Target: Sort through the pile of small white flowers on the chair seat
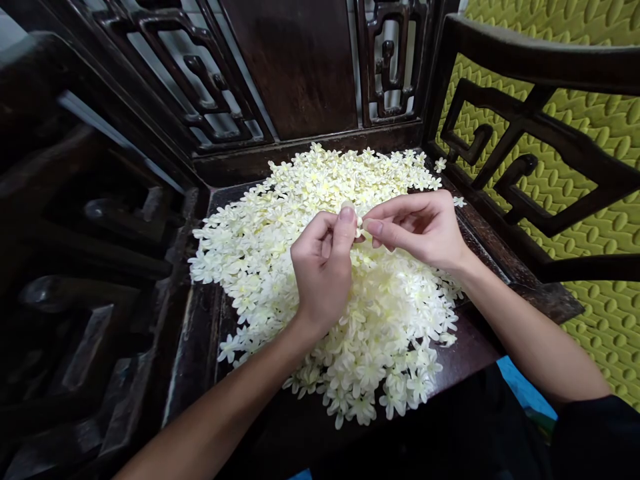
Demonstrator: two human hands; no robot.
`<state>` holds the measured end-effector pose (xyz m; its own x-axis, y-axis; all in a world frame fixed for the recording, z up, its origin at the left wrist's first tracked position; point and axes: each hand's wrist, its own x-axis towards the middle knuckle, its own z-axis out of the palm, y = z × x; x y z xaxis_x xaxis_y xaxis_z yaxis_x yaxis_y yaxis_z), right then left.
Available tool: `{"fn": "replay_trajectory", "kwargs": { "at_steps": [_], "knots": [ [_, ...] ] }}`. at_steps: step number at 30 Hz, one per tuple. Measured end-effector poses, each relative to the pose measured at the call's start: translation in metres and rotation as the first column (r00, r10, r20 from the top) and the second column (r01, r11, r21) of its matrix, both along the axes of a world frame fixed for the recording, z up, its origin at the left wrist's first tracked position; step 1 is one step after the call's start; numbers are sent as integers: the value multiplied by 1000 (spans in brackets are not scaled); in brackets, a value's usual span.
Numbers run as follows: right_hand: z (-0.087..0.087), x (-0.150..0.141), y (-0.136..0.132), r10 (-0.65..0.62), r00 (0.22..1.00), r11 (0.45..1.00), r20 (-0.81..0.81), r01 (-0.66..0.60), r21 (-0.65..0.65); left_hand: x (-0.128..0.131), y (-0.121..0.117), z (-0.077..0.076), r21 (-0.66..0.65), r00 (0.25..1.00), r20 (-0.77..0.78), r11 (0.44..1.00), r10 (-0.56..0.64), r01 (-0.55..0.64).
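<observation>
A broad heap of small white artificial flowers (280,233), pale yellow at their centres, covers much of a dark wooden chair seat (470,340). Above the heap my left hand (325,267) is closed, thumb against its bent fingers. It pinches a small white flower (359,225) that shows between the two hands. From the right, my right hand (420,227) meets it, thumb and forefinger pinched together on the same small piece. The fingertips hide most of that flower.
A carved chair back (295,67) rises behind the heap. An openwork armrest (535,133) stands at the right, and dark carved wood (90,267) at the left. Beyond the right armrest lies a yellow-green embossed surface (605,313). A loose flower (440,165) sits near the seat's right edge.
</observation>
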<state>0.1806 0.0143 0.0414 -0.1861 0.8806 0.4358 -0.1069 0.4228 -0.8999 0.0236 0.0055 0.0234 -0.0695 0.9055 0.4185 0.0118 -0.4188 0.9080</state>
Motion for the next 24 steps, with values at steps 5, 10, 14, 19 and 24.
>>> {"fn": "replay_trajectory", "kwargs": {
  "at_steps": [5, 10, 14, 19, 24],
  "knots": [
    [-1, 1, 1, 15, 1000, 1000, -1, -15, 14, 0, 0, 1, 0, 1000, 16, 1000, -19, 19],
    [0, 2, 1, -3, 1000, 1000, 12, 3, 12, 0, -1, 1, -19, 1000, 5, 1000, -15, 15],
    [0, 2, 1, 2, 1000, 1000, 4, -2, 13, 0, -1, 1, -24, 1000, 6, 1000, -8, 8],
    [1, 2, 1, 1, 1000, 1000, 15, -1, 1, 1, -1, 1, -22, 1000, 6, 1000, -4, 4],
    [0, 2, 1, -4, 1000, 1000, 20, 4, -2, 0, -1, 2, -22, 1000, -9, 1000, -2, 2]
  ]
}}
